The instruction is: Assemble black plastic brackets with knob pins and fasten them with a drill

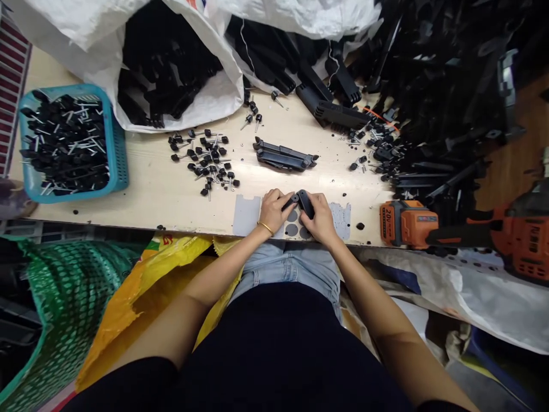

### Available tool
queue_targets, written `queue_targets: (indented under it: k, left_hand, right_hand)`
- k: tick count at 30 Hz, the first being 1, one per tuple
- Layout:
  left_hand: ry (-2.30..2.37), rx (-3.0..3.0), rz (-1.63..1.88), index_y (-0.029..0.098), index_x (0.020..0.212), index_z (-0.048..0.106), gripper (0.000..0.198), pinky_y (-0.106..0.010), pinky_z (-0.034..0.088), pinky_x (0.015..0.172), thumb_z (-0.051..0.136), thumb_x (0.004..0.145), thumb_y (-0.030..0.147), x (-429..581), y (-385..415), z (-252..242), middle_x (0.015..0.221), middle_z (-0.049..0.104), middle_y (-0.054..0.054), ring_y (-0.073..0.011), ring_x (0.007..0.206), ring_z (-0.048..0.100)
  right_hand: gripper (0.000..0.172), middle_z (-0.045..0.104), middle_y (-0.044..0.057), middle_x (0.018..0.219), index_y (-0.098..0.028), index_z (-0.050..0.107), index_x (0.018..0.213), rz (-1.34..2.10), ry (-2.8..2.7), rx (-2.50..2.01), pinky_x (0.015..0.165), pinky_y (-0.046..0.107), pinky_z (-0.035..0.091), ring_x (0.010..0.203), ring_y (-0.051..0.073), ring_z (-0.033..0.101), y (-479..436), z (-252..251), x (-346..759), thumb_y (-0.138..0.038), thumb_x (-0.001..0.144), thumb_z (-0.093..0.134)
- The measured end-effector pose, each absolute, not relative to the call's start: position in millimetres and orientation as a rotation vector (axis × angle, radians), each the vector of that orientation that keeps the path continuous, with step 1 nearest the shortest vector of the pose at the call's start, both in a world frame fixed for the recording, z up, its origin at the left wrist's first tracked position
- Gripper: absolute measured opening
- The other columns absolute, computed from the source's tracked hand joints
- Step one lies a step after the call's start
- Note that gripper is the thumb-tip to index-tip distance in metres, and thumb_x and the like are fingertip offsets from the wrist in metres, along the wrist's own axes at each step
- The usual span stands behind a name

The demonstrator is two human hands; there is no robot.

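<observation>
Both hands are close together at the front edge of the wooden bench. My left hand (273, 210), with a bangle at the wrist, is closed on a small dark plastic piece (293, 199) with a rounded end. My right hand (321, 218) grips a longer black plastic part (305, 203), tilted so that its top end meets the left piece. Beneath them lies a grey sheet with round dark spots (292, 230). Just beyond the hands rests a folded black plastic assembly (285, 155). The fingers partly hide both held parts.
Left of centre lie several black-headed metal pins (208, 157); a blue basket (122, 151) holds more. A white sack (234, 94) of black parts stands behind. An orange cordless power tool (409, 223) lies at right, near a heap of black parts (437, 126).
</observation>
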State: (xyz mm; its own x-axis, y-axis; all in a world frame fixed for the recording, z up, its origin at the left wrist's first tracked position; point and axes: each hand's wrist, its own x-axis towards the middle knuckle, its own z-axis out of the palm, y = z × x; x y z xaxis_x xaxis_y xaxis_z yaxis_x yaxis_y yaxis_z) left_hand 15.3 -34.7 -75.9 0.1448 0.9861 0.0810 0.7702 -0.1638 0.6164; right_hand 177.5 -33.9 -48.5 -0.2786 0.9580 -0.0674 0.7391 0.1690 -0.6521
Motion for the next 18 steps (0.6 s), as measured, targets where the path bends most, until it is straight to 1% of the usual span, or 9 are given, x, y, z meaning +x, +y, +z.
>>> queue_targets:
  k: [8, 12, 14, 16, 18]
  left_hand:
    - [1.717, 2.022, 0.572, 0.018, 0.112, 0.066, 0.026, -0.034, 0.042, 0.080, 0.053, 0.093, 0.029, 19.5, -28.0, -71.1, 0.085, 0.052, -0.004, -0.0205, 0.085, 0.051]
    - [1.464, 2.122, 0.662, 0.020, 0.105, 0.065, 0.019, -0.030, 0.045, 0.078, 0.054, 0.090, 0.024, 12.8, -8.8, -77.4, 0.084, 0.051, -0.002, -0.0182, 0.084, 0.050]
    - [1.345, 2.155, 0.732, 0.019, 0.103, 0.065, 0.018, -0.029, 0.046, 0.077, 0.056, 0.087, 0.021, 9.8, -3.4, -81.3, 0.084, 0.050, -0.002, -0.0174, 0.083, 0.050]
    - [1.328, 2.157, 0.785, 0.016, 0.105, 0.066, 0.021, -0.029, 0.047, 0.076, 0.057, 0.086, 0.019, 10.2, -4.0, -84.0, 0.084, 0.050, -0.003, -0.0174, 0.081, 0.051]
    - [1.405, 2.126, 0.821, 0.014, 0.108, 0.065, 0.025, -0.030, 0.047, 0.076, 0.056, 0.085, 0.017, 14.1, -9.1, -85.4, 0.082, 0.049, -0.003, -0.0179, 0.080, 0.050]
  right_hand:
    - [0.056, 0.051, 0.010, 0.100, -0.014, 0.051, 0.134, 0.836, -2.113, -1.583, 0.088, 0.036, 0.047, 0.096, 0.024, 0.053, -33.5, -48.1, 178.6, -0.018, 0.078, 0.049]
    - [0.058, 0.050, 0.008, 0.098, -0.017, 0.050, 0.134, 0.819, -2.082, -1.517, 0.086, 0.038, 0.049, 0.094, 0.024, 0.053, -33.5, -51.7, 178.5, -0.018, 0.077, 0.051]
    - [0.058, 0.049, 0.008, 0.098, -0.018, 0.050, 0.134, 0.820, -2.069, -1.481, 0.084, 0.038, 0.049, 0.093, 0.023, 0.053, -33.9, -53.4, 178.4, -0.017, 0.076, 0.051]
    - [0.058, 0.049, 0.008, 0.099, -0.019, 0.049, 0.134, 0.828, -2.068, -1.454, 0.083, 0.037, 0.050, 0.092, 0.022, 0.053, -34.5, -54.4, 178.3, -0.016, 0.076, 0.051]
    - [0.059, 0.049, 0.008, 0.099, -0.020, 0.049, 0.134, 0.831, -2.066, -1.443, 0.082, 0.037, 0.051, 0.092, 0.022, 0.053, -35.0, -54.7, 178.2, -0.015, 0.075, 0.051]
